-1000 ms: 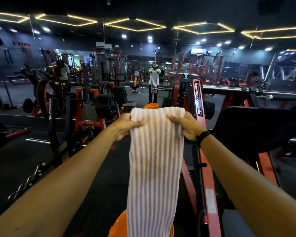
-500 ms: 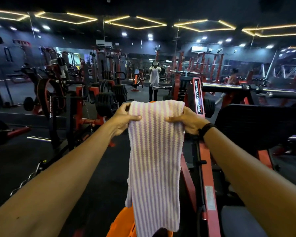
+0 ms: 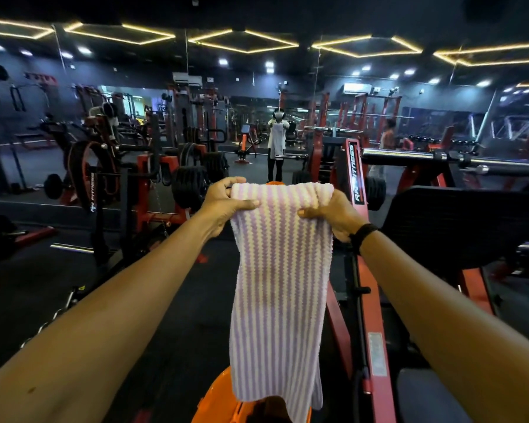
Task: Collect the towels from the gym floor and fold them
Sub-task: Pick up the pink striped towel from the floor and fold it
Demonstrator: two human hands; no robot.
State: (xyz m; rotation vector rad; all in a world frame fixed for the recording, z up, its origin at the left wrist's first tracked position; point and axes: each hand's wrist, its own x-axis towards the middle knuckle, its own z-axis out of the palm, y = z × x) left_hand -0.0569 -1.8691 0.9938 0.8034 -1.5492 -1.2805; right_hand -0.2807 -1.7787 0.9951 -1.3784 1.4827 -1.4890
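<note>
1. At the far left, a plate-loaded machine (image 3: 92, 178) with red and black frame parts stands on the dark gym floor (image 3: 171, 300); black weight plates (image 3: 191, 186) hang on its pegs just left of the hands.
2. The left arm reaches forward from the lower left corner. The left hand (image 3: 223, 206) grips the upper left corner of the towel, thumb lying across the front of the cloth and the fingers (image 3: 231, 183) curled closed over the top edge behind it.
3. The towel (image 3: 278, 285), striped lengthwise in pale purple and white, hangs in mid-air between the two hands at the centre of the view. It appears folded into a long narrow strip, its top edge stretched level from hand to hand and its lower end dangling free near the bottom of the frame.
4. Behind the towel's lower end sits an orange object (image 3: 220, 398), only partly visible, so what it is cannot be told.
5. In the mirror wall straight ahead, a reflection (image 3: 277, 141) shows a standing figure holding a pale cloth up in front of the body.
6. The right hand (image 3: 333, 212) pinches the upper right corner, thumb on the front and fingers closed behind; a black wristband (image 3: 362, 235) circles the wrist.
7. Right of that arm, a red machine frame (image 3: 367, 300) runs along the floor beside a large black pad (image 3: 458, 221).
</note>
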